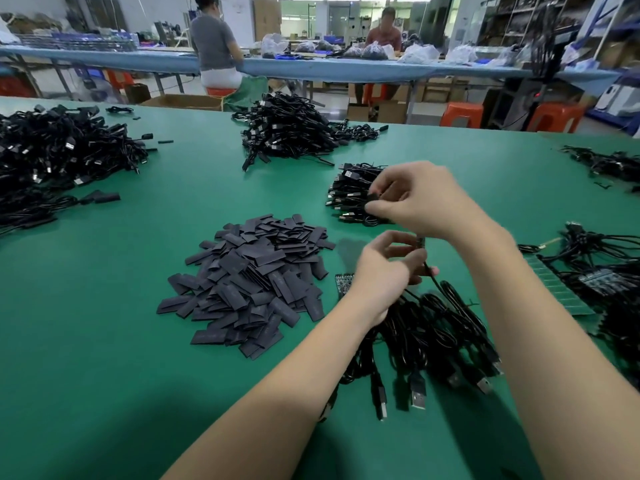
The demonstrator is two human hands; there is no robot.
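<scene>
Fingers (403,259) of the left hand (379,273) are curled in a pinch round the bare tip of a black cable (431,277). Its small exposed end (421,241) pokes out above them, aimed at the far edge of the green table (104,341). The right hand (427,199) hangs just beyond, its fingertips (382,188) closed on a short black sleeve (373,200).

So the sleeve lies on the far side of the cable end and a little to the left, near it but not touching. The cable's long axis runs from the near edge toward the far edge, down into the loose cable bundle (433,327) under the left wrist. I judge that the coming move brings the sleeve's open mouth into line with that axis and slides it toward the near edge, over the tip. The right hand already holds the sleeve, so the move is its to make, while the left only steadies the cable.

Left of both hands, toward the middle of the table, lies the pile of flat sleeves (249,278). A stack of cables (349,194) sits behind the right hand's fingers.

No brand, label or writing can be read; the light tags on the plugs are too small and blurred.
</scene>
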